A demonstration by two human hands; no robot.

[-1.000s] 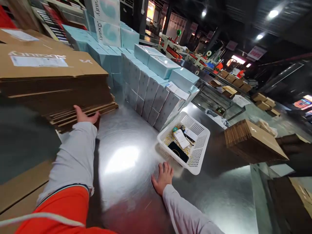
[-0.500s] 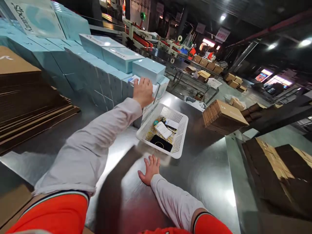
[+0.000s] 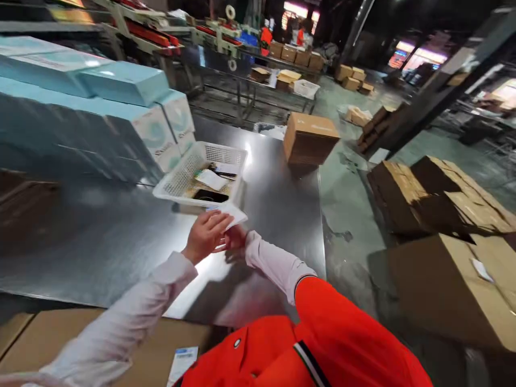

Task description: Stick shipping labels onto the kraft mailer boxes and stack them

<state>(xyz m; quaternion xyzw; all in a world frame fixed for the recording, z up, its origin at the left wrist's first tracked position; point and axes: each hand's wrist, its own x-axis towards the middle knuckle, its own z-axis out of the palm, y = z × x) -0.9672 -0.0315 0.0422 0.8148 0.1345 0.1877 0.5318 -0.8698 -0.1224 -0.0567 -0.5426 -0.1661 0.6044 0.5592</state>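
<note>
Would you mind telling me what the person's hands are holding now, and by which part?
The left hand and right hand hold a white card by its near end, between them.
</note>
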